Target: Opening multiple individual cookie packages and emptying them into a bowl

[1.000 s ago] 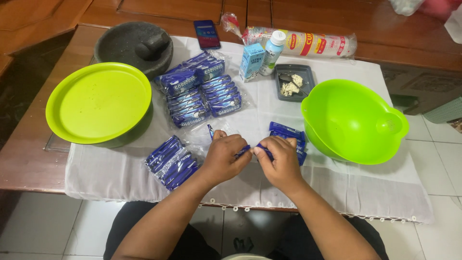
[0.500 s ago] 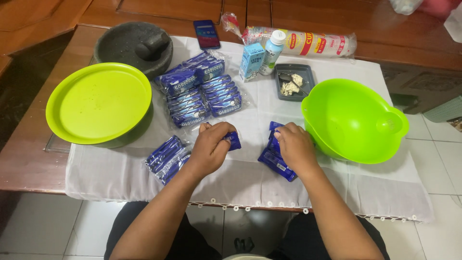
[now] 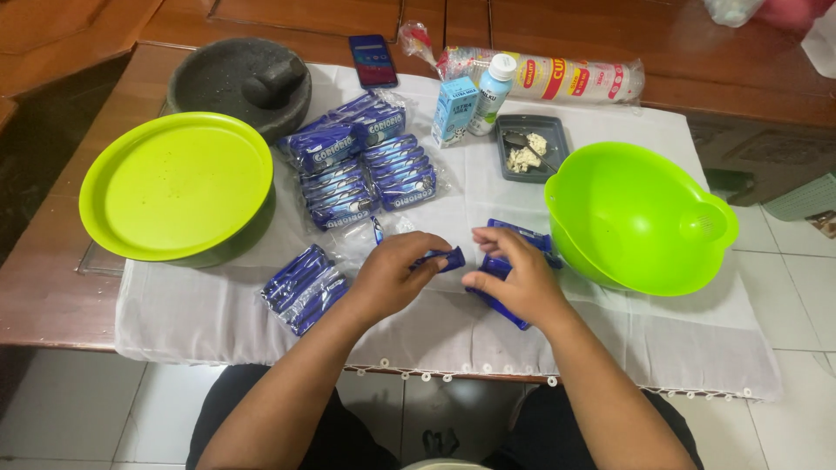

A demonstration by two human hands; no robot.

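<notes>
Packets like the small blue one [image 3: 448, 258], centre frame, feel light, crinkly and slippery; your left hand [image 3: 392, 277] pinches its end, while your right hand's [image 3: 514, 280] fingers curl loosely over the blue wrappers [image 3: 509, 313].

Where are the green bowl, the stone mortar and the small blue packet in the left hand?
green bowl [image 3: 610, 218], head view, on its bare inner wall.
stone mortar [image 3: 209, 78], head view, on its inner surface left of the pestle.
small blue packet [image 3: 446, 258], head view, on the end showing beyond the left hand [image 3: 392, 277].
</notes>
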